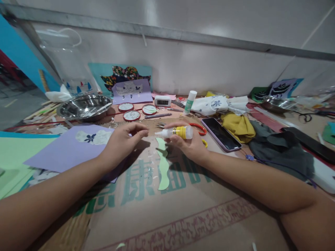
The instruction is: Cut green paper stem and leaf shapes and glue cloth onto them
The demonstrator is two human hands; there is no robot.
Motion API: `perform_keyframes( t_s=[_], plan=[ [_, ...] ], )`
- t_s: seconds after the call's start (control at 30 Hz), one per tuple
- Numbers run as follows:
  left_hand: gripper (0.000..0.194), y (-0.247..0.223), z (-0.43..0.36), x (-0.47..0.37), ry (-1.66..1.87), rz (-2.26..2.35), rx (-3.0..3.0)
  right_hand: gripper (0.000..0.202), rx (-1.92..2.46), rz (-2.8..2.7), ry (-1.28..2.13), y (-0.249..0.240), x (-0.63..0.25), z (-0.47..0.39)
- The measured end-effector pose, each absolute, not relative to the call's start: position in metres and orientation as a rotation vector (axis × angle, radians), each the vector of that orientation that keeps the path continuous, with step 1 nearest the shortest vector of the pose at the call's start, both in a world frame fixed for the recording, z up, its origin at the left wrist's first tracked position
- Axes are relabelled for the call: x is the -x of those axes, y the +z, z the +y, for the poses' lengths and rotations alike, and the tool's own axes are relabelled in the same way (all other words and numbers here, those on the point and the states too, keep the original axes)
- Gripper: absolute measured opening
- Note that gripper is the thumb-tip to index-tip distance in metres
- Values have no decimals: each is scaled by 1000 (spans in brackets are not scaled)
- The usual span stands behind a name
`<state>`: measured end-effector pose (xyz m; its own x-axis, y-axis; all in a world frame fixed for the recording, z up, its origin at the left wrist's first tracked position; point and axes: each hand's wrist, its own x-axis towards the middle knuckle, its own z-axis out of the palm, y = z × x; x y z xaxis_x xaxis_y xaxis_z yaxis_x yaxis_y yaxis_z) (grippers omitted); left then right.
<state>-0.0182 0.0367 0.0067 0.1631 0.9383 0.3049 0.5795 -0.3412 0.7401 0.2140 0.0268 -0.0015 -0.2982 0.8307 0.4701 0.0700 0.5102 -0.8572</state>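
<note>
A small clear glue bottle (183,132) with a yellow label lies sideways in my right hand (192,148), its narrow nozzle pointing left. Just left of the nozzle is my left hand (123,141), apart from the bottle. Its thumb and forefinger come together at the tips, and whatever is between them is too small to make out. Below the bottle, a wavy light-green paper strip (164,170) rests on the printed cardboard (146,216). Red-orange-handled scissors (198,128) are partly hidden behind my right hand.
Purple paper (65,153) with a flower cutout lies left. Behind stand a metal bowl (85,108), red-rimmed round dishes (131,115), a small digital clock (162,101) and a glue stick (190,102). At right are a phone (221,134), yellow cloth (237,127) and dark cloth (277,150).
</note>
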Motion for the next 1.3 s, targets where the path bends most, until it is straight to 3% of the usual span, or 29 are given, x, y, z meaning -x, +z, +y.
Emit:
perform_keyframes(
  t_s=[0.1,0.23,0.33,0.5,1.3],
  plan=[
    [42,8,33,16,881,1444,-2148,42,812,-1771,906,-1,-216,26],
    [37,1,31,14,726,1217,-2498,47,884,-1870,798,0,-217,27],
    [57,-3,28,11,652,1069,-2641,48,911,-1919,782,2,-216,28],
    [69,-6,21,9,547,1076,-2735,50,974,-1944,794,3,-214,29],
    [67,-10,23,9,506,1079,-2660,43,980,-2075,710,3,-213,32]
  ],
)
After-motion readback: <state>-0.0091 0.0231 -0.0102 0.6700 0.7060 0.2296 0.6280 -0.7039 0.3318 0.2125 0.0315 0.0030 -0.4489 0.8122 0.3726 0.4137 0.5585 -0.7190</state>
